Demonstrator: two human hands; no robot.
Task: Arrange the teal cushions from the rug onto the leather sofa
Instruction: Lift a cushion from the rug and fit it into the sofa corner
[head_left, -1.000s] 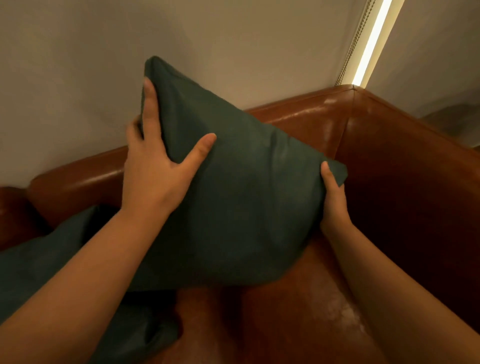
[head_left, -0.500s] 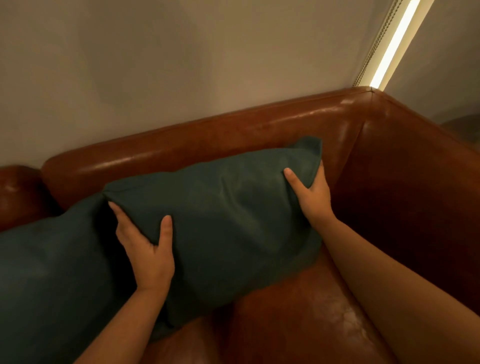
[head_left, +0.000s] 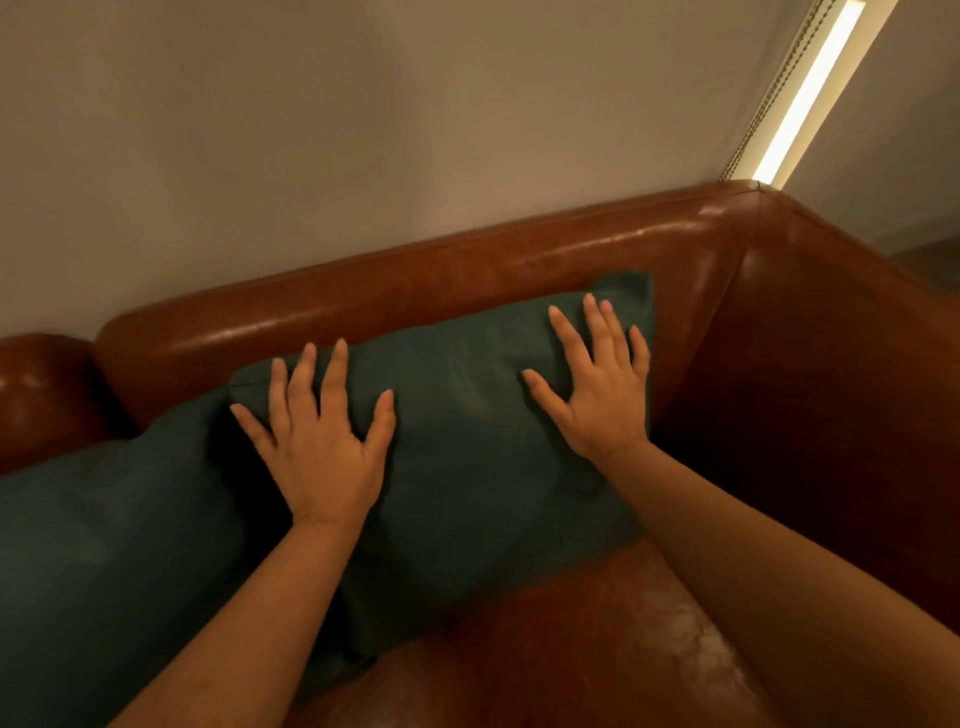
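Note:
A teal cushion (head_left: 467, 457) leans against the backrest of the brown leather sofa (head_left: 467, 270), close to the right armrest corner. My left hand (head_left: 322, 441) lies flat on its left half with fingers spread. My right hand (head_left: 597, 384) lies flat on its upper right part, fingers apart too. Neither hand grips the fabric. A second teal cushion (head_left: 104, 545) sits to the left on the sofa, overlapping the first one's left edge.
The sofa's right armrest (head_left: 831, 389) rises just right of the cushion. Bare seat leather (head_left: 597, 649) shows in front. A plain wall (head_left: 363, 130) stands behind, with a lit strip and bead chain (head_left: 795, 98) at the upper right.
The cushion came down from a raised, tilted hold and now rests against the backrest. Both hands let go of its edges and now press flat on its face.

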